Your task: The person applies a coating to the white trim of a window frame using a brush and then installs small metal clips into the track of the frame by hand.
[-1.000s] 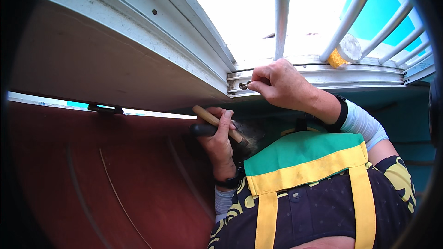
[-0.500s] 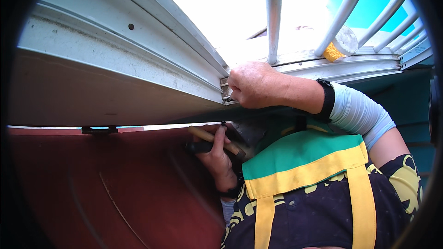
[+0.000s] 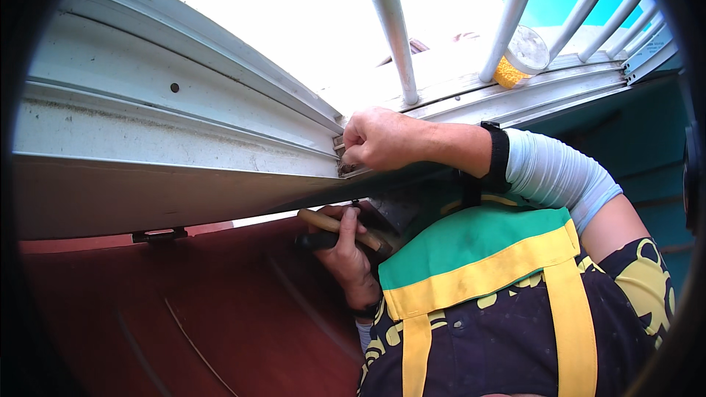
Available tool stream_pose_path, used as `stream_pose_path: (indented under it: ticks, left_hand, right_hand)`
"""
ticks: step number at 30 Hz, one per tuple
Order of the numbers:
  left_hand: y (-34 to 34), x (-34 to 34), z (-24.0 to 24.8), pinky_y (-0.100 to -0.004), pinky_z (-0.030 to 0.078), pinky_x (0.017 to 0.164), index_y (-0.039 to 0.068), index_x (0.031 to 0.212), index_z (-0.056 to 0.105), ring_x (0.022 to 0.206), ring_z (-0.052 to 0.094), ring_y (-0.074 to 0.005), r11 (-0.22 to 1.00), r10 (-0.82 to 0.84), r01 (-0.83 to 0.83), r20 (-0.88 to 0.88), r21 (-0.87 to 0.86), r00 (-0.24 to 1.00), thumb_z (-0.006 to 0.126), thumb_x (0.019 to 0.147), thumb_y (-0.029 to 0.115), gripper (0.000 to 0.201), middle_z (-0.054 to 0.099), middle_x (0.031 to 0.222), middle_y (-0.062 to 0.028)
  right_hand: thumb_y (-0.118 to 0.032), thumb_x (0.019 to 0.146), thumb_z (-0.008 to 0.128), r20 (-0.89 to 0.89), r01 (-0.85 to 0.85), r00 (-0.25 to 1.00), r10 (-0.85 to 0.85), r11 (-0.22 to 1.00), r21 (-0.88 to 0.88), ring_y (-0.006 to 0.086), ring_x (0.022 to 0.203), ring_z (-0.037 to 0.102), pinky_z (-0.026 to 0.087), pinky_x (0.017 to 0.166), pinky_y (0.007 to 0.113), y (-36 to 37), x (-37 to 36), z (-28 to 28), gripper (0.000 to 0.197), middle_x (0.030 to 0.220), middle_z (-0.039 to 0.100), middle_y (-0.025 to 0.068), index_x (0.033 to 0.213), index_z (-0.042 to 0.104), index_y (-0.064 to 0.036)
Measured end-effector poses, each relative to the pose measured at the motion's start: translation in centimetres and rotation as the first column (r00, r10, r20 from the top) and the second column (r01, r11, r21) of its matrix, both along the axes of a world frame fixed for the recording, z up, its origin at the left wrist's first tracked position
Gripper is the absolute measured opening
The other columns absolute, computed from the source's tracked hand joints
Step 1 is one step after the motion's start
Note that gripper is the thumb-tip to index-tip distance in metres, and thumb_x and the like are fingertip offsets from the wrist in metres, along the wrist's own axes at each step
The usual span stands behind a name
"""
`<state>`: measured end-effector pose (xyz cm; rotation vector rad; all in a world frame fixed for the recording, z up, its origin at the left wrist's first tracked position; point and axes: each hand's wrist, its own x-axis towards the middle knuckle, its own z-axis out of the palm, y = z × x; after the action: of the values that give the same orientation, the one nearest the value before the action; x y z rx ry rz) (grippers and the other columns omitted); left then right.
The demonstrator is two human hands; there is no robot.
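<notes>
My right hand (image 3: 382, 138) is closed, its fingertips pressed into the corner of a white metal window track (image 3: 184, 147). Dark dirt shows under the fingers; anything pinched between them is too small to make out. Lower down, beside my chest, my left hand (image 3: 350, 261) is wrapped around two tools. One has a tan wooden handle (image 3: 318, 220), the other a black handle (image 3: 316, 240). Their working ends are hidden or too dark to tell apart.
Metal bars (image 3: 390, 26) rise from the sill beyond my right hand. A clear tub with yellow grains (image 3: 518, 59) lies tilted against them. Below the track is a dark red panel (image 3: 184, 301) with a black latch-like fitting (image 3: 159, 235).
The view has shifted and tilted a little, so the track and bars sit further left. My right hand stays at the track corner, and my left hand keeps both handles.
</notes>
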<state>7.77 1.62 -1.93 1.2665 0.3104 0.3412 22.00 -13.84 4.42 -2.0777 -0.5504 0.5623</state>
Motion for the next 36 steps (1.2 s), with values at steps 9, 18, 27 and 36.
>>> stream_pose_path:
  ticks: [9, 18, 27, 36]
  left_hand:
    - [0.4, -0.4, -0.3, -0.0228, 0.048, 0.059, 0.002, 0.108, 0.055, 0.071, 0.061, -0.0132, 1.000, 0.007, -0.007, 0.007, -0.001, 1.000, 0.067, 0.084, -0.007, 0.028, 0.062, 0.091, -0.0073]
    - [-0.3, -0.8, 0.5, -0.0249, 0.046, 0.061, 0.003, 0.105, 0.056, 0.068, 0.057, -0.0142, 0.998, 0.049, -0.049, 0.006, 0.045, 0.999, 0.067, 0.084, -0.006, 0.025, 0.061, 0.089, -0.0080]
    - [-0.7, -1.4, 0.2, -0.0240, 0.048, 0.061, 0.002, 0.101, 0.056, 0.065, 0.058, -0.0130, 0.996, 0.087, -0.086, -0.031, 0.033, 0.996, 0.068, 0.083, -0.007, 0.023, 0.061, 0.087, -0.0076]
    - [-1.0, -2.7, -1.0, -0.0241, 0.049, 0.065, 0.001, 0.102, 0.055, 0.065, 0.054, -0.0099, 0.970, 0.232, -0.234, 0.035, 0.066, 0.972, 0.066, 0.084, -0.008, 0.023, 0.056, 0.087, -0.0048]
  right_hand:
    - [-0.019, 0.084, 0.066, -0.146, 0.008, 0.989, -0.010, 1.000, -0.014, 0.0228, 0.065, 0.066, 0.052, 0.064, 0.036, -0.2, 0.5, -0.1, 0.022, 0.067, 0.067, 0.0141, 0.086, 0.072, 0.0025]
    - [-0.018, 0.086, 0.066, -0.224, 0.016, 0.975, 0.003, 0.997, 0.082, 0.0140, 0.052, 0.060, 0.048, 0.049, 0.030, -0.7, 0.7, -0.1, 0.021, 0.060, 0.062, 0.0063, 0.082, 0.069, 0.0021]
    - [-0.017, 0.088, 0.065, -0.260, 0.051, 0.966, -0.007, 0.985, 0.163, 0.0124, 0.049, 0.057, 0.045, 0.047, 0.029, -2.4, 0.2, 0.7, 0.020, 0.058, 0.061, 0.0041, 0.082, 0.069, 0.0015]
    - [-0.016, 0.082, 0.066, 0.588, -0.308, 0.757, 0.285, 0.949, -0.064, 0.0349, 0.066, 0.069, 0.054, 0.060, 0.045, -1.8, -6.2, 0.8, 0.017, 0.063, 0.065, 0.0179, 0.075, 0.064, -0.0010]
